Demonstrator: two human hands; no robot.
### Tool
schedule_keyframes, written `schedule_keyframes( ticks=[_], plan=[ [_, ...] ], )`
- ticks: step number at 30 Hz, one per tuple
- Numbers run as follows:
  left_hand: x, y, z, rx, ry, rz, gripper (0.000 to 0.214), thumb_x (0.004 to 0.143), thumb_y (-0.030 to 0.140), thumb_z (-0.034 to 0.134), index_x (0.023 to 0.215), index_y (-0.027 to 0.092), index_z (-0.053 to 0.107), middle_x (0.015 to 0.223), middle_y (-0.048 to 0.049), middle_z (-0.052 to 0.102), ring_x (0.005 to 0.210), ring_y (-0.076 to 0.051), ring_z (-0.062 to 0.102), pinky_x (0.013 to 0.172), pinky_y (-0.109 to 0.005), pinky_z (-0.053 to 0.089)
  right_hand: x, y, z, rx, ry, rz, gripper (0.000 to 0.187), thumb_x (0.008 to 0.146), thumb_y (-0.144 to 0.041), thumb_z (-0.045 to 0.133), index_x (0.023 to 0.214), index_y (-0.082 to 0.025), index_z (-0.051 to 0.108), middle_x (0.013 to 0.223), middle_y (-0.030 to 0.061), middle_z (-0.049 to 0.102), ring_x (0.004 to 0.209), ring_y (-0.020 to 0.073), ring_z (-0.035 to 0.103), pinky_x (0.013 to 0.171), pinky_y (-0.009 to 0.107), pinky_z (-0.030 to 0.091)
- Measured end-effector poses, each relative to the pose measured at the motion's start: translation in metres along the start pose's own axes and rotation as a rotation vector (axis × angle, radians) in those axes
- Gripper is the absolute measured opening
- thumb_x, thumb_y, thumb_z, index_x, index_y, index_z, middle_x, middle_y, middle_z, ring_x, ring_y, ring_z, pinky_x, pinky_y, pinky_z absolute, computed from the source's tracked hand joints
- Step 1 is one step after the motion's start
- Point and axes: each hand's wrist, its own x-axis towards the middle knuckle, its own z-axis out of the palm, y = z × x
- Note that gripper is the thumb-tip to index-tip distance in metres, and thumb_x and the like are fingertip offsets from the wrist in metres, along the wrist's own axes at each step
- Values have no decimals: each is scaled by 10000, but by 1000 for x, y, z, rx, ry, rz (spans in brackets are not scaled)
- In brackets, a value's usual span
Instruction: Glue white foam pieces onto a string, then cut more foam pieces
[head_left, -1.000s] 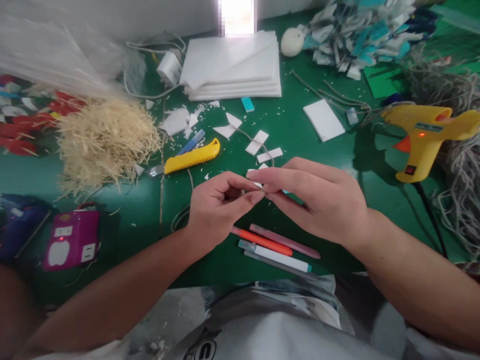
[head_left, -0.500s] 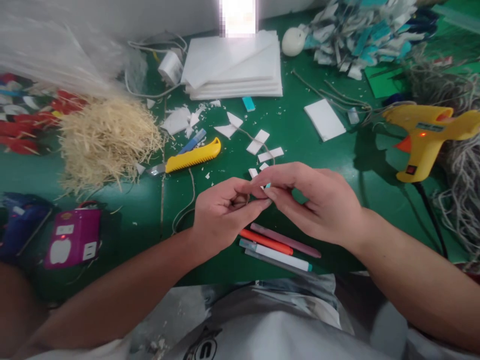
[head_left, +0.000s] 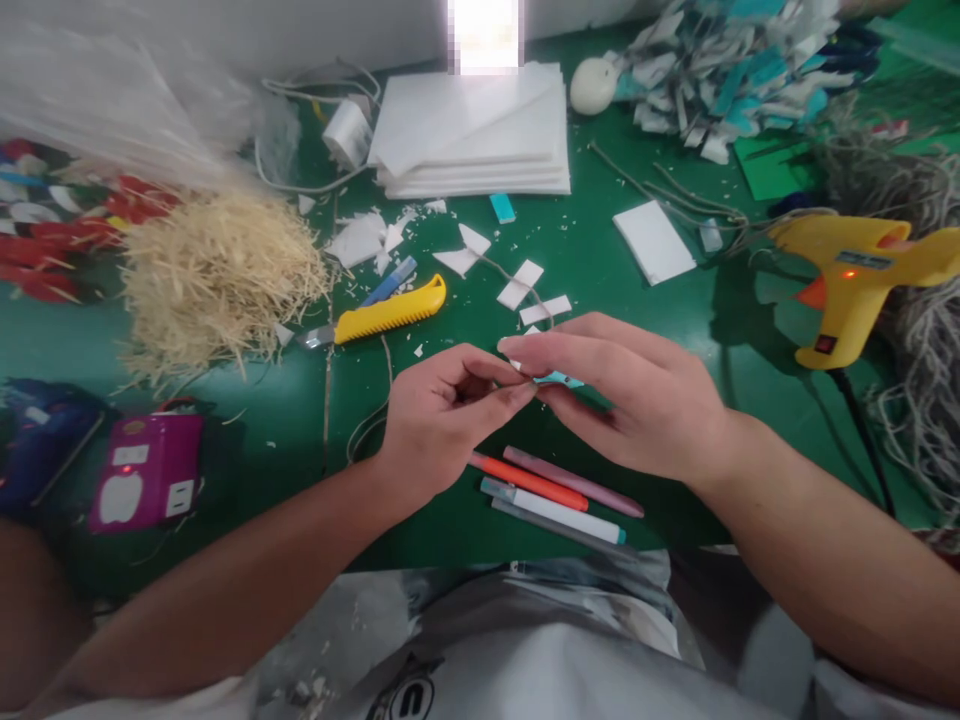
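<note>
A small teal foam piece (head_left: 561, 379) shows between my hands, partly hidden by fingers. My left hand (head_left: 450, 420) is closed in a pinch, its thumb and index fingertip meeting at the piece's left end. Around that piece, my right hand (head_left: 637, 400) has its index finger stretched out above and its thumb apart below. The thumb tip lies close to the left fingertips; I cannot tell if it touches the piece. A thin grey cord (head_left: 517, 280) runs from behind my right fingers to white foam scraps (head_left: 463, 252) on the green table (head_left: 277, 500).
A yellow utility knife (head_left: 390, 310) lies left of centre, blade exposed. Several pens (head_left: 555, 508) lie in front of me. A yellow glue gun (head_left: 855, 285), light on, stands at right. Straw (head_left: 217, 285), a purple box (head_left: 146, 470) and stacked white sheets (head_left: 472, 130) surround the workspace.
My right index finger has lifted and straightened away from the thumb, so the right-hand pinch has opened. More of the teal piece now shows. The left hand keeps its pinch.
</note>
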Motion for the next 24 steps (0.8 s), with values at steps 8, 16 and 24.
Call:
schedule_keyframes(
  ticks=[8, 16, 24],
  plan=[
    [1, -1, -2, 21, -51, 27, 142, 701, 247, 785, 616, 223, 673, 485, 56, 520, 454, -72, 385, 405, -194, 290, -2, -3, -3, -136, 3, -38, 326, 1000, -49, 606, 1270, -220, 663, 921, -2, 751, 814, 123, 707, 722, 236, 609],
    [-1, -5, -2, -2, -67, 51, 129, 664, 199, 800, 722, 234, 691, 485, 99, 392, 466, -64, 311, 436, -198, 287, 1, -13, -11, -15, -23, 110, 260, 1039, -86, 591, 1208, -230, 727, 917, -5, 759, 823, 96, 720, 757, 186, 598],
    [-5, -5, -2, 65, -117, 81, 108, 710, 224, 800, 756, 227, 702, 512, 86, 464, 471, -64, 344, 436, -186, 318, 2, -14, -6, 175, -16, 141, 241, 1033, -44, 547, 1159, -199, 682, 1048, 4, 831, 927, 87, 783, 827, 177, 607]
  ],
)
